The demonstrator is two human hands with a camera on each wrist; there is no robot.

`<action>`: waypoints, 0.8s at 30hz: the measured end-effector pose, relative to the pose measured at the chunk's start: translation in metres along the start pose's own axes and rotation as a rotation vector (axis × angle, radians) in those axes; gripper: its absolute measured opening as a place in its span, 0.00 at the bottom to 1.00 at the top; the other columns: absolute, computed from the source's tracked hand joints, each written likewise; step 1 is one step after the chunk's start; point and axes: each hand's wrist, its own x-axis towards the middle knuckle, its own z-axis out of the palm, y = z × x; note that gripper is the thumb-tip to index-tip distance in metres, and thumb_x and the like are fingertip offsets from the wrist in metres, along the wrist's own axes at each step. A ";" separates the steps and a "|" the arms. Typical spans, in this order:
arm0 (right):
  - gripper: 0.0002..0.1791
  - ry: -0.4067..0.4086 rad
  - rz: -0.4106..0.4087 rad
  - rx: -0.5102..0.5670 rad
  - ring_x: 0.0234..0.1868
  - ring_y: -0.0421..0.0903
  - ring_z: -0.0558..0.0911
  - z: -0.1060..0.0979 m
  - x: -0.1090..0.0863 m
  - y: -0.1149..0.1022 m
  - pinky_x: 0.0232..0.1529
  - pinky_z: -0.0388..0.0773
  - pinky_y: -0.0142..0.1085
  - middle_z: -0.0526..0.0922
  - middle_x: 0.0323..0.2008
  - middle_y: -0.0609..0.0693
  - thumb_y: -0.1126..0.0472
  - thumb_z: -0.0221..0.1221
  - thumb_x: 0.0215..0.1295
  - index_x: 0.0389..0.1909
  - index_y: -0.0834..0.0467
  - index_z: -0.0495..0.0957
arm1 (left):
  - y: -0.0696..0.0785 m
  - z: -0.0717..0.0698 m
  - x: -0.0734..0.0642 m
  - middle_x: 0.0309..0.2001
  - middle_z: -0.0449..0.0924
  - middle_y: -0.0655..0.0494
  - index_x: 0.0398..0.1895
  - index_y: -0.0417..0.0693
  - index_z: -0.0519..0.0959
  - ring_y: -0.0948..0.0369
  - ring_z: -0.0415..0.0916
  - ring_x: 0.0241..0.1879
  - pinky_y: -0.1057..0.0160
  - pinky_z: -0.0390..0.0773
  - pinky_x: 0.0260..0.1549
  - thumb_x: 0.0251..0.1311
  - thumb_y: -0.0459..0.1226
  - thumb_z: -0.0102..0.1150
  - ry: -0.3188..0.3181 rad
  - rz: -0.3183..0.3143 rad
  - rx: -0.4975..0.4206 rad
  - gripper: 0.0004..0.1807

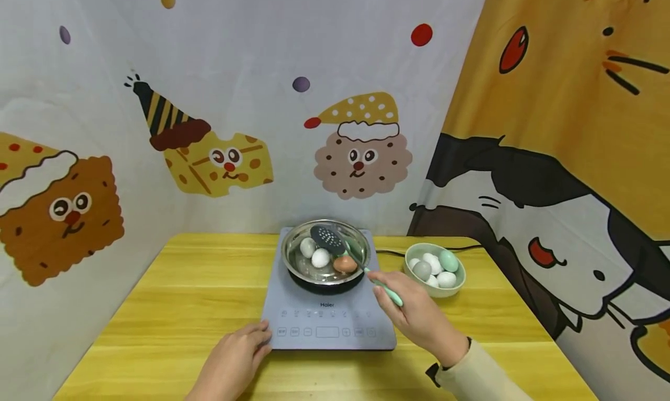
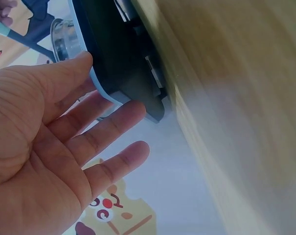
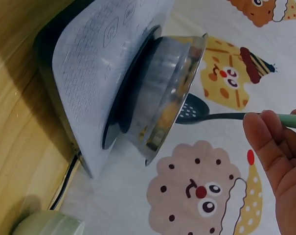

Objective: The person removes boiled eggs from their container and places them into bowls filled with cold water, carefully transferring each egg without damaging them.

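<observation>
My right hand (image 1: 413, 311) grips the green handle of a black slotted spoon (image 1: 328, 240). Its perforated head hangs over the metal pan (image 1: 293, 270), overlapping the far part of it in the head view. Inside the pan are a brown egg (image 1: 345, 265), a white egg (image 1: 320, 258), a grey egg (image 1: 307, 247) and a green one partly hidden behind the spoon. The pan sits on a flat induction cooktop (image 1: 293, 308). My left hand (image 1: 232, 354) rests at the cooktop's front left corner, fingers nearly straight, with the thumb (image 2: 81, 61) at its edge.
A pale green bowl (image 1: 438, 290) holding several white, grey and green eggs stands right of the cooktop. A black cord (image 1: 389, 252) runs behind it. The yellow wooden table (image 1: 199, 284) meets a cartoon-printed curtain (image 1: 235, 52) at the back.
</observation>
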 end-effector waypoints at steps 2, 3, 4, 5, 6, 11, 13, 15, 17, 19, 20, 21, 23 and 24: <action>0.21 -0.019 0.007 0.036 0.53 0.46 0.89 -0.001 -0.001 -0.004 0.58 0.84 0.29 0.90 0.56 0.51 0.71 0.63 0.72 0.64 0.57 0.82 | 0.000 0.000 0.000 0.59 0.90 0.50 0.50 0.45 0.91 0.49 0.88 0.57 0.45 0.86 0.59 0.63 0.37 0.76 0.001 0.003 -0.005 0.13; 0.22 -0.026 0.015 0.056 0.51 0.45 0.89 -0.001 -0.002 -0.006 0.57 0.84 0.27 0.90 0.55 0.51 0.71 0.62 0.72 0.64 0.56 0.82 | 0.000 0.000 0.000 0.59 0.90 0.50 0.50 0.45 0.91 0.49 0.89 0.57 0.45 0.87 0.59 0.63 0.37 0.76 0.004 0.004 -0.008 0.13; 0.22 -0.032 0.021 0.080 0.48 0.42 0.88 -0.002 -0.003 -0.008 0.54 0.84 0.26 0.90 0.54 0.50 0.72 0.62 0.72 0.64 0.55 0.82 | 0.000 0.000 0.000 0.58 0.90 0.50 0.49 0.45 0.91 0.49 0.89 0.57 0.45 0.87 0.59 0.63 0.36 0.76 0.008 0.005 -0.013 0.13; 0.23 -0.039 0.031 0.101 0.46 0.40 0.86 -0.003 -0.005 -0.011 0.52 0.83 0.24 0.89 0.52 0.48 0.73 0.62 0.72 0.64 0.54 0.82 | 0.000 0.000 -0.001 0.58 0.90 0.50 0.49 0.45 0.91 0.48 0.89 0.56 0.45 0.87 0.59 0.63 0.36 0.76 0.014 0.006 -0.017 0.12; 0.23 -0.043 0.036 0.122 0.44 0.38 0.85 -0.003 -0.006 -0.013 0.50 0.82 0.23 0.89 0.51 0.47 0.73 0.61 0.72 0.64 0.54 0.82 | 0.001 0.000 -0.001 0.58 0.90 0.50 0.48 0.45 0.91 0.48 0.89 0.56 0.45 0.87 0.59 0.62 0.36 0.76 0.019 0.007 -0.021 0.12; 0.26 -0.017 0.015 0.167 0.43 0.35 0.83 -0.003 -0.016 -0.023 0.47 0.81 0.23 0.89 0.48 0.46 0.76 0.62 0.69 0.64 0.53 0.82 | 0.001 0.000 -0.002 0.58 0.90 0.49 0.48 0.46 0.91 0.48 0.89 0.56 0.45 0.87 0.59 0.62 0.36 0.76 0.038 0.011 -0.028 0.12; 0.26 0.019 -0.001 0.190 0.44 0.37 0.85 -0.002 -0.020 -0.026 0.47 0.83 0.23 0.89 0.49 0.49 0.77 0.62 0.68 0.63 0.55 0.82 | 0.001 0.000 -0.002 0.58 0.90 0.50 0.48 0.46 0.91 0.48 0.89 0.56 0.45 0.87 0.59 0.62 0.36 0.76 0.036 0.013 -0.026 0.12; 0.26 0.049 -0.011 0.225 0.44 0.40 0.87 -0.002 -0.025 -0.028 0.47 0.84 0.23 0.90 0.50 0.52 0.79 0.61 0.68 0.63 0.56 0.82 | 0.002 0.000 -0.002 0.58 0.90 0.50 0.48 0.46 0.91 0.48 0.89 0.56 0.45 0.87 0.59 0.62 0.36 0.76 0.031 0.011 -0.024 0.12; 0.25 0.072 -0.024 0.259 0.42 0.41 0.88 -0.002 -0.027 -0.029 0.45 0.85 0.22 0.89 0.49 0.53 0.79 0.60 0.69 0.63 0.59 0.82 | 0.001 -0.001 -0.001 0.58 0.90 0.50 0.49 0.46 0.91 0.48 0.89 0.56 0.45 0.87 0.59 0.63 0.37 0.76 0.025 0.007 -0.022 0.12; 0.23 0.088 -0.043 0.279 0.41 0.42 0.88 -0.001 -0.028 -0.029 0.45 0.86 0.23 0.89 0.49 0.54 0.80 0.59 0.69 0.62 0.62 0.82 | 0.001 -0.002 -0.001 0.59 0.90 0.50 0.49 0.46 0.91 0.48 0.88 0.57 0.44 0.86 0.59 0.63 0.37 0.76 0.020 0.002 -0.021 0.12; 0.22 0.092 -0.048 0.285 0.40 0.42 0.88 -0.001 -0.028 -0.029 0.45 0.86 0.24 0.89 0.49 0.55 0.80 0.59 0.69 0.62 0.63 0.82 | 0.001 -0.002 -0.001 0.59 0.89 0.50 0.49 0.46 0.91 0.48 0.88 0.57 0.44 0.86 0.59 0.63 0.36 0.76 0.018 0.000 -0.021 0.12; 0.22 0.092 -0.043 0.292 0.40 0.42 0.88 -0.001 -0.028 -0.028 0.44 0.86 0.24 0.89 0.49 0.55 0.80 0.59 0.69 0.61 0.64 0.82 | 0.001 -0.001 -0.001 0.59 0.89 0.50 0.49 0.46 0.91 0.48 0.88 0.57 0.44 0.86 0.59 0.63 0.36 0.76 0.019 0.000 -0.021 0.12; 0.22 0.089 -0.005 0.319 0.40 0.42 0.88 -0.001 -0.030 -0.028 0.43 0.85 0.24 0.89 0.48 0.54 0.81 0.57 0.69 0.61 0.64 0.82 | 0.001 -0.001 -0.002 0.59 0.89 0.50 0.49 0.46 0.91 0.48 0.88 0.57 0.44 0.86 0.60 0.63 0.37 0.76 0.018 0.005 -0.017 0.12; 0.22 0.087 0.032 0.339 0.39 0.42 0.88 -0.001 -0.030 -0.028 0.42 0.85 0.25 0.90 0.48 0.54 0.81 0.56 0.70 0.61 0.64 0.82 | 0.001 0.000 -0.002 0.59 0.89 0.50 0.49 0.46 0.91 0.48 0.88 0.57 0.44 0.86 0.60 0.63 0.37 0.76 0.020 0.008 -0.015 0.13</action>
